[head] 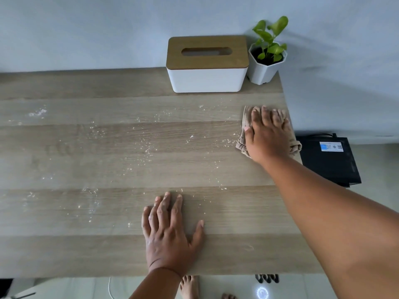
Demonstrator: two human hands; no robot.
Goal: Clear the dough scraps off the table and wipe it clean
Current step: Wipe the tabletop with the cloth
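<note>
A light wooden table (108, 251) fills the view, dusted with white flour and small dough crumbs (146, 147) across its middle and left. My right hand (267, 137) presses flat on a crumpled beige cloth (241, 145) at the table's right edge. My left hand (170, 231) lies palm down on the table near the front edge, fingers spread, holding nothing. A flour smear (37, 113) sits at the far left.
A white tissue box with a wooden lid (207, 63) and a small potted plant (266, 55) stand at the back right against the wall. A black box (328, 160) sits on the floor beyond the right edge. Bare feet (190, 287) show below the front edge.
</note>
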